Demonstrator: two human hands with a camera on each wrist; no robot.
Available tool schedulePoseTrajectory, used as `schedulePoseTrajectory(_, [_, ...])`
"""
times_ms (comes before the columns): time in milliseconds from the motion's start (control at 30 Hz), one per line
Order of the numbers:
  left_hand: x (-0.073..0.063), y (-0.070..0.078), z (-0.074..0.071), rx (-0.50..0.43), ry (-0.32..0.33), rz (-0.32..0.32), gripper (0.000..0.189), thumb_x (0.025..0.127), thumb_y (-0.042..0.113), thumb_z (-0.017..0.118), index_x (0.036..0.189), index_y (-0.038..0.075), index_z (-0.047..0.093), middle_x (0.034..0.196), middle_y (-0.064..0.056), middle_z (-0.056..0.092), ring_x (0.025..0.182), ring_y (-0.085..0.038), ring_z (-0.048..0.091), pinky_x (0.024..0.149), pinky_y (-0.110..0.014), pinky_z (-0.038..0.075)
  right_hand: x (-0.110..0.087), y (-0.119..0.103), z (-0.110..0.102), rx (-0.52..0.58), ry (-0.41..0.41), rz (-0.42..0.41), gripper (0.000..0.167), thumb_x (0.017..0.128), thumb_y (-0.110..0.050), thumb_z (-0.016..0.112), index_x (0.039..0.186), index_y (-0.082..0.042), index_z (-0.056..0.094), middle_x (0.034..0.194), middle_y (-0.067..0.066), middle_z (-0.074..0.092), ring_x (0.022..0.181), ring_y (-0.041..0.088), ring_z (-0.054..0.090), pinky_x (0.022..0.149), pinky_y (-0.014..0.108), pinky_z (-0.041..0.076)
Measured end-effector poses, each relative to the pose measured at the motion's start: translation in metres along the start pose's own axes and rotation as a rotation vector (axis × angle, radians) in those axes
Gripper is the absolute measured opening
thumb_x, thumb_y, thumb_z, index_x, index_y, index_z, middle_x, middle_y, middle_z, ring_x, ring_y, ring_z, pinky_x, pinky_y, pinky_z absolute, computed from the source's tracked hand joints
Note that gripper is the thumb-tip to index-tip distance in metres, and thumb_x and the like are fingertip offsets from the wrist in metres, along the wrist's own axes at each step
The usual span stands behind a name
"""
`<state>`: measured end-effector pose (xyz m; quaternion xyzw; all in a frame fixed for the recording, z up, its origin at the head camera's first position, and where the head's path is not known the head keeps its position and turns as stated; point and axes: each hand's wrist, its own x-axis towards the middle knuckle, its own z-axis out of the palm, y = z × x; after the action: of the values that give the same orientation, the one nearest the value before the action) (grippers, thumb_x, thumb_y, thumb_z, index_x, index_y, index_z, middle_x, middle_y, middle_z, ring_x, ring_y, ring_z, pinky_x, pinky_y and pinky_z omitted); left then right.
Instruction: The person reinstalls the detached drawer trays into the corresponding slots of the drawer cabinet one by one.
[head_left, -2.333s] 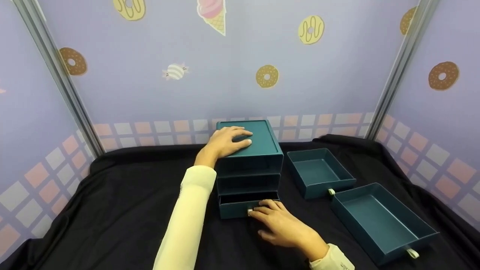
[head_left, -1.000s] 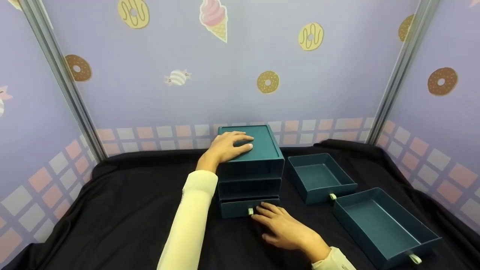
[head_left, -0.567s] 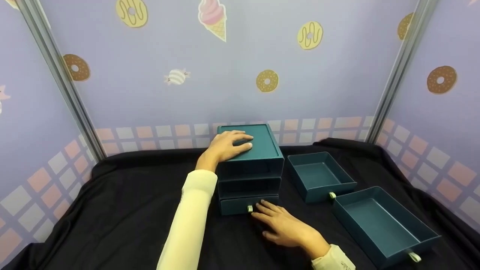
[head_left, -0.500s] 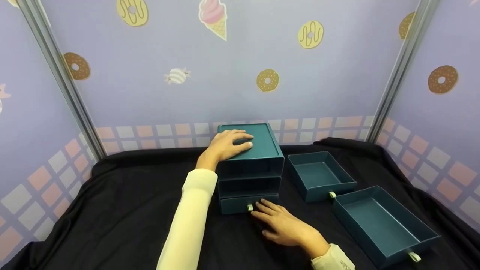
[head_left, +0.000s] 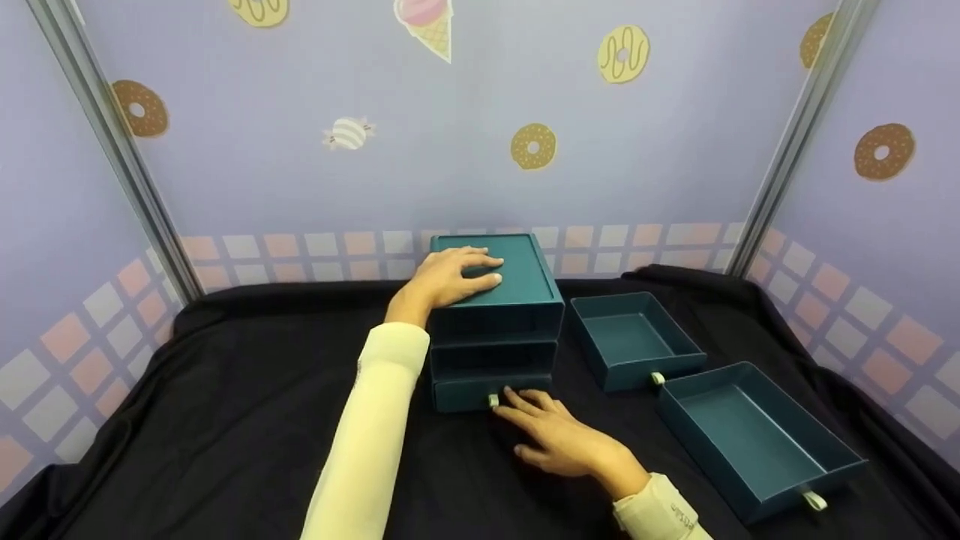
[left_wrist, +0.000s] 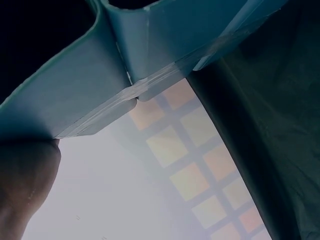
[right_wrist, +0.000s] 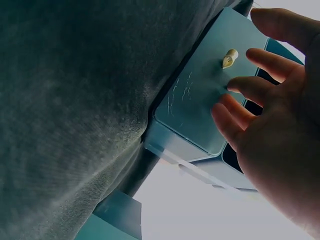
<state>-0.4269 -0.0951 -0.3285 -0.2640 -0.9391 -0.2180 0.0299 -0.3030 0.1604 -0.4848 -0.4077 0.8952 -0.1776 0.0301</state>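
A teal drawer cabinet [head_left: 525, 274] stands against the back wall, its upper two slots without drawers. My left hand [head_left: 446, 279] rests on its top, fingers spread to the right; the left wrist view catches only part of that hand [left_wrist: 25, 180] below the cabinet's side [left_wrist: 65, 95]. The bottom drawer [head_left: 459, 397] sits pushed in, with a pale fabric pull tab [head_left: 493, 400] on its front. My right hand [head_left: 566, 442] has its fingers extended at that front, beside the tab. In the right wrist view the fingertips [right_wrist: 235, 84] are at the drawer front [right_wrist: 200, 95] without gripping the tab.
Two loose teal drawers lie to the right: a smaller one [head_left: 634, 337] near the cabinet and a larger one [head_left: 757, 435] in front of it. Black cloth [head_left: 247, 420] covers the table. A patterned wall [head_left: 450, 180] encloses the back and sides.
The bottom drawer has slid back into the cabinet, with my right hand's fingers against its front. My left hand has stayed on the cabinet top. The view has tilted slightly.
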Motion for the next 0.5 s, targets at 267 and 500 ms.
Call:
schedulePoseTrajectory(267, [0.0027, 0.0021, -0.0027, -0.015, -0.004, -0.007, 0.053, 0.108, 0.056, 0.053, 0.157, 0.035, 0.055, 0.172, 0.005, 0.035, 0.164, -0.027, 0.020, 0.133, -0.058, 0.008, 0.0017, 0.0036, 0.0001, 0.056, 0.029, 0.009, 0.064, 0.106, -0.018, 0.065, 0.165, -0.013, 0.041, 0.174, 0.017, 0.026, 0.150, 0.042, 0.033, 0.117, 0.067, 0.036])
schedulePoseTrajectory(500, [-0.0007, -0.0021, 0.0008, -0.026, -0.008, -0.017, 0.053, 0.108, 0.056, 0.054, 0.156, 0.034, 0.056, 0.172, 0.005, 0.035, 0.163, -0.028, 0.020, 0.133, -0.058, 0.007, 0.0022, 0.0039, 0.0052, 0.091, 0.023, 0.018, 0.064, 0.106, -0.017, 0.064, 0.165, -0.012, 0.039, 0.174, 0.015, 0.026, 0.150, 0.044, 0.031, 0.117, 0.068, 0.036])
